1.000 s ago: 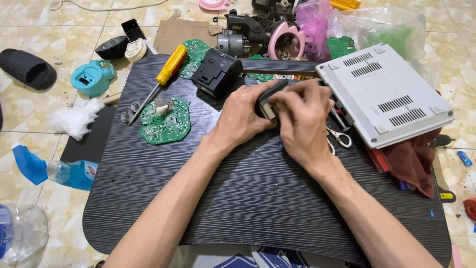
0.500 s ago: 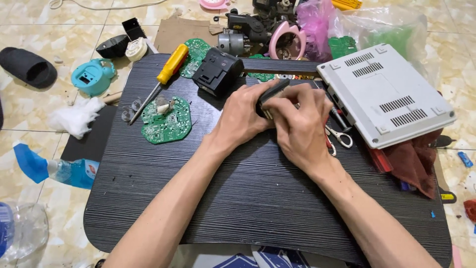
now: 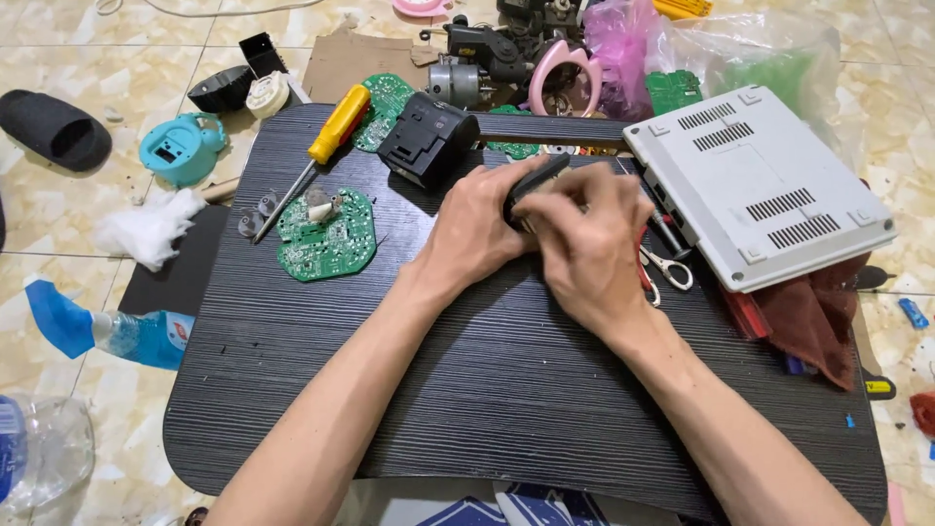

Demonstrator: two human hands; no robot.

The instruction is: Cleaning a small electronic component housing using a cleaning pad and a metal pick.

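Observation:
Both hands meet over the middle of a dark wood-grain tabletop (image 3: 487,390). My left hand (image 3: 477,229) and my right hand (image 3: 584,244) close together on a small black plastic part (image 3: 534,180), most of which is hidden under the fingers. Just beyond the hands sits a black boxy housing (image 3: 427,146). To the left lie a round green circuit board (image 3: 326,234) and a yellow-handled screwdriver (image 3: 326,136). Small scissors (image 3: 667,263) lie right of my right hand.
A grey vented device case (image 3: 760,185) rests at the right on a dark red cloth (image 3: 818,317). On the tiled floor are a teal plastic shell (image 3: 180,148), a black slipper (image 3: 54,127), white wadding (image 3: 146,229), a blue spray bottle (image 3: 107,331) and motors and parts at the back.
Both hands have stayed on the black part, with only small shifts of the fingers. Nothing else on the table has moved.

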